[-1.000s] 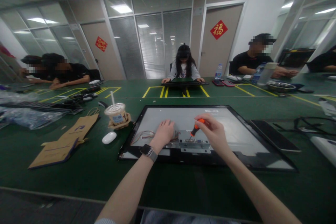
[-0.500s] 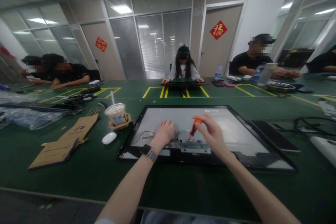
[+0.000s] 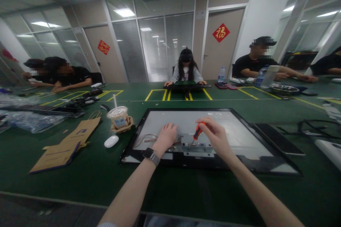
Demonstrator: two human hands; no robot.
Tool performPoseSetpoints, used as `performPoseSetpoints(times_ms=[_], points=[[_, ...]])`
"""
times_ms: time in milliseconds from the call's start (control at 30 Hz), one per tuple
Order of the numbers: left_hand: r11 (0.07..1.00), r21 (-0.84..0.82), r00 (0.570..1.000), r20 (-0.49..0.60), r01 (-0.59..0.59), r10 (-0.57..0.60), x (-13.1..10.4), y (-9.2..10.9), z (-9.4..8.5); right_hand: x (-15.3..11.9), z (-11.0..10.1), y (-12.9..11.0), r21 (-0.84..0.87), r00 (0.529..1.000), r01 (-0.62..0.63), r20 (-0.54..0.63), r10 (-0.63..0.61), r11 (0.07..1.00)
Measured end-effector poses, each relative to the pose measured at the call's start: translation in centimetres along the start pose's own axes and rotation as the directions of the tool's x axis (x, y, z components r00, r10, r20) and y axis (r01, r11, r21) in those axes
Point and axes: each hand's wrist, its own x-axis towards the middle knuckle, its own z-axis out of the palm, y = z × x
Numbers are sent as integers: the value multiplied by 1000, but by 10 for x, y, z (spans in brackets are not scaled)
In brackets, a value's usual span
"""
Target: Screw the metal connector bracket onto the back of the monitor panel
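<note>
A large flat display panel [image 3: 237, 124] with a black frame and a pale grey back lies on the green table. My right hand [image 3: 216, 136] grips the orange and black handle of a screwdriver [image 3: 197, 132]. The tool leans, its tip pointing down at a metal bracket [image 3: 198, 151] with connectors near the panel's front edge. Whether the tip sits in a screw is too small to tell. My left hand [image 3: 167, 137] lies on the panel left of the bracket, fingers stretched forward. Thin wires [image 3: 145, 140] run across the panel beside it.
Left of the panel are a white mouse [image 3: 111, 141], an iced drink cup [image 3: 118, 117] in a cardboard holder and a brown paper bag [image 3: 64, 147]. A dark flat slab [image 3: 279, 138] lies to the right. Across the table [image 3: 176, 191], a person [image 3: 186, 67] holds another panel.
My right fingers have drawn in closer round the screwdriver handle, its tip staying at the bracket. My left hand has hardly moved. A person at the far right has stretched an arm out.
</note>
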Motion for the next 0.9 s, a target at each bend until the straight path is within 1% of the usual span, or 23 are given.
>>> performPoseSetpoints(times_ms=[67, 133, 233, 367, 467, 533, 633, 800, 900], points=[[1000, 2, 1000, -3, 2, -2, 0, 0, 1, 0, -1, 1, 68, 997, -51, 63, 47, 996], [1000, 9, 1000, -6, -6, 6, 0, -1, 2, 0, -1, 3, 135, 993, -80, 102, 67, 988], [1000, 7, 1000, -8, 1, -1, 0, 0, 2, -1, 2, 6, 230, 992, -105, 99, 84, 968], [1000, -7, 1000, -10, 24, -25, 1, 1, 2, -2, 4, 8, 210, 989, -119, 111, 97, 970], [1000, 2, 1000, 0, 8, -8, 0, 1, 0, -2, 3, 6, 206, 981, -132, 167, 98, 970], [1000, 11, 1000, 3, -11, 11, 0, 1, 0, -1, 2, 4, 201, 980, -109, 183, 72, 973], [999, 24, 1000, 4, -30, 30, 0, 0, 1, -1, 2, 3, 170, 987, -69, 153, 43, 983], [998, 27, 999, -17, -48, 48, 1, -3, 7, 0, 0, 5, 105, 993, -59, 110, 48, 993], [999, 21, 999, -3, -35, 35, 2, -3, 7, 1, -1, 7, 30, 999, -36, 38, 35, 999]])
